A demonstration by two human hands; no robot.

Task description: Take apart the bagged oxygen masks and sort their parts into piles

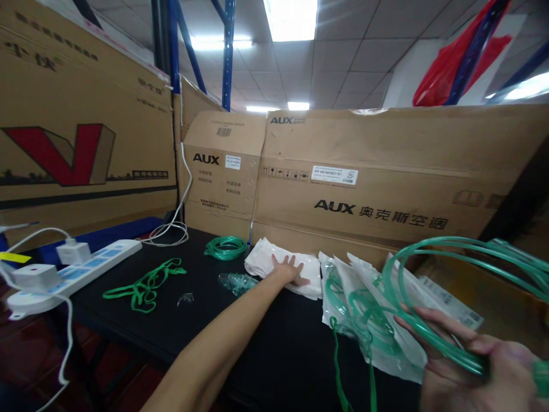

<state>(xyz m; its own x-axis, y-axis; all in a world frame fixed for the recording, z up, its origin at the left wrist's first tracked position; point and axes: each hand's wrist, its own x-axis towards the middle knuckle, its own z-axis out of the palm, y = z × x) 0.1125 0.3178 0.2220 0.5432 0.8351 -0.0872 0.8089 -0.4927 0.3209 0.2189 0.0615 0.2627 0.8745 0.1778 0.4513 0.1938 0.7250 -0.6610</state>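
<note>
My left hand [290, 269] reaches across the black table [274, 349], fingers spread flat on a stack of white plastic bags [268, 258]. My right hand [480, 360] at the lower right grips a coil of green tubing [433, 263] that loops up and right. Under that coil lie several clear packets [364, 309] holding green tubing. A clear mask piece [237, 281] lies just left of my left forearm. A second green tubing coil [225, 247] rests at the table's back. Loose green straps [143, 284] lie to the left.
Large AUX cardboard boxes [377, 177] wall off the back, and another big box [81, 114] stands on the left. A white power strip [72, 269] with plugged adapters and white cables lies at the table's left edge. A small clear part [186, 298] lies near the straps.
</note>
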